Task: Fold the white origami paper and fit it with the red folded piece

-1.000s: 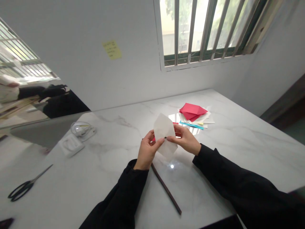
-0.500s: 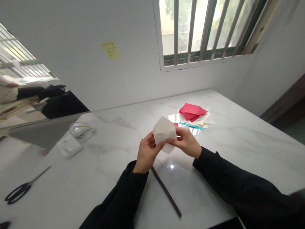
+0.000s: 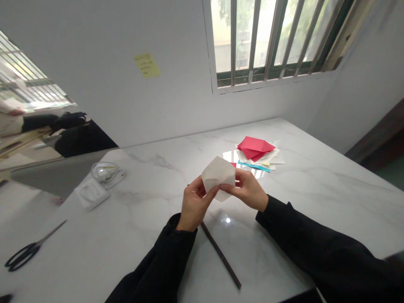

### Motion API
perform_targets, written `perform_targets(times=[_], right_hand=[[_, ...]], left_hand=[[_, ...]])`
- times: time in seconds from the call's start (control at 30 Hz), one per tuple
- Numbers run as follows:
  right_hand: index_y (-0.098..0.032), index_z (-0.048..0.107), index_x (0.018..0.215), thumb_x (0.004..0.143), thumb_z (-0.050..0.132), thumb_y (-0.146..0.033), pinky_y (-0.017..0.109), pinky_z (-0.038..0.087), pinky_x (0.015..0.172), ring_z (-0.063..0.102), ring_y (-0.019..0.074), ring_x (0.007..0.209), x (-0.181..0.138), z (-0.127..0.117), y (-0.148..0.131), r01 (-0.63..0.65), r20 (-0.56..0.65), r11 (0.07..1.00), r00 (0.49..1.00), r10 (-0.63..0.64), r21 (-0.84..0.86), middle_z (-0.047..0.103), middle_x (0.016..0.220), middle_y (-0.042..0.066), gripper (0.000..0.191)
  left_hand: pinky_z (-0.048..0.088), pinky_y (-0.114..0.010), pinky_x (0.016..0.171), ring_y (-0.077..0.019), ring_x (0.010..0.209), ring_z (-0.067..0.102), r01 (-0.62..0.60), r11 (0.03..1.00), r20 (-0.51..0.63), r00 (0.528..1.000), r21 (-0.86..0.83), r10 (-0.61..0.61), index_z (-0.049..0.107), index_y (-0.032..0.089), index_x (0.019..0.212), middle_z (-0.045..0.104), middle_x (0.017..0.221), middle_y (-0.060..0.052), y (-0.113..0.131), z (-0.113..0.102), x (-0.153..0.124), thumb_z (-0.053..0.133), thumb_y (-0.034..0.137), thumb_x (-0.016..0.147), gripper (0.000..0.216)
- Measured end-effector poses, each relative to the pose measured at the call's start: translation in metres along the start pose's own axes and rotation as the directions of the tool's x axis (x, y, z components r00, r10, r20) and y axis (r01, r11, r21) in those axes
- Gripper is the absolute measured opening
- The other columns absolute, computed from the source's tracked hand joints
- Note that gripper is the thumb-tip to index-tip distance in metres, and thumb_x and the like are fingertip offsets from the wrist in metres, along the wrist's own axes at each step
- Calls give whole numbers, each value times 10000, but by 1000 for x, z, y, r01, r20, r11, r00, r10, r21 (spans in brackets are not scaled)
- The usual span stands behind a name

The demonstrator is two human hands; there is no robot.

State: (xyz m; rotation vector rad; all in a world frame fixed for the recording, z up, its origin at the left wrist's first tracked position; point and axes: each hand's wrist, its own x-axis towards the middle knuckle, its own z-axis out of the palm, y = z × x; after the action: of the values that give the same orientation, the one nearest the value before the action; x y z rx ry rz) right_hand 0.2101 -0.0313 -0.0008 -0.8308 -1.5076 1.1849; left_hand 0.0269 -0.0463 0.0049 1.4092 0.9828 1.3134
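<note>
Both my hands hold a folded sheet of paper (image 3: 218, 173), white on the side facing me with a little red showing at its edges, above the marble table (image 3: 315, 185). My left hand (image 3: 194, 206) pinches its lower left edge between thumb and fingers. My right hand (image 3: 248, 189) grips its right side, fingers curled behind the sheet. Under my left wrist a thin dark stick (image 3: 221, 256) lies on the table.
A stack of coloured papers (image 3: 257, 154) with a red folded piece on top lies beyond my hands. At the left are a white charger with coiled cable (image 3: 99, 182) and black scissors (image 3: 30, 249). A yellow sticky note (image 3: 147, 65) hangs on the wall.
The paper's lower part has been folded up, so the sheet looks shorter and sits a little higher between my hands. My hands stayed in almost the same place.
</note>
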Motion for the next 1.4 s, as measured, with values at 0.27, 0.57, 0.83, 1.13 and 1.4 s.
perform_targets(times=[0.27, 0.57, 0.83, 1.13, 1.4], right_hand=[[-189, 745, 1053, 781, 826, -375, 340, 612, 743, 724, 225, 903, 0, 1, 3, -30, -29, 999, 999, 31, 46, 765, 1019, 61, 340], [-172, 747, 1005, 792, 815, -345, 352, 601, 755, 725, 221, 875, -3, 5, 4, 0, -74, 1000, 997, 1, 14, 770, 975, 60, 283], [-180, 738, 1025, 872, 754, -324, 356, 588, 781, 718, 206, 845, -5, 7, 2, 154, -102, 983, 981, -164, -103, 777, 951, 50, 210], [-212, 699, 922, 875, 674, -61, 353, 546, 782, 672, 188, 847, -10, 8, -9, 577, -22, 687, 759, -651, -441, 737, 882, 33, 160], [-222, 712, 957, 894, 601, -4, 381, 573, 813, 666, 204, 911, -9, 1, -8, 613, 33, 592, 709, -705, -524, 752, 942, 41, 253]], left_hand=[[587, -290, 792, -206, 908, 717, 32, 998, 2, 999, -50, -32, 744, 169, 1081, 783, 998, -62, 6, 3, -1, 833, 350, 803, 343], [580, -302, 839, -207, 925, 727, -72, 996, -17, 997, 53, 73, 740, 174, 1053, 776, 995, -53, -2, 4, -3, 777, 338, 865, 251], [571, -300, 831, -189, 897, 709, -180, 974, 22, 984, 139, 179, 737, 185, 1030, 746, 989, -51, 1, 4, -4, 752, 278, 889, 170], [547, -345, 820, -217, 908, 693, -496, 813, 121, 867, 304, 483, 713, 202, 909, 719, 949, -61, 10, -2, -5, 779, 170, 830, 108], [504, -449, 970, -291, 1120, 640, -490, 811, 251, 869, 320, 427, 665, 203, 1167, 682, 1182, -118, 21, -8, -9, 663, 278, 877, 300]])
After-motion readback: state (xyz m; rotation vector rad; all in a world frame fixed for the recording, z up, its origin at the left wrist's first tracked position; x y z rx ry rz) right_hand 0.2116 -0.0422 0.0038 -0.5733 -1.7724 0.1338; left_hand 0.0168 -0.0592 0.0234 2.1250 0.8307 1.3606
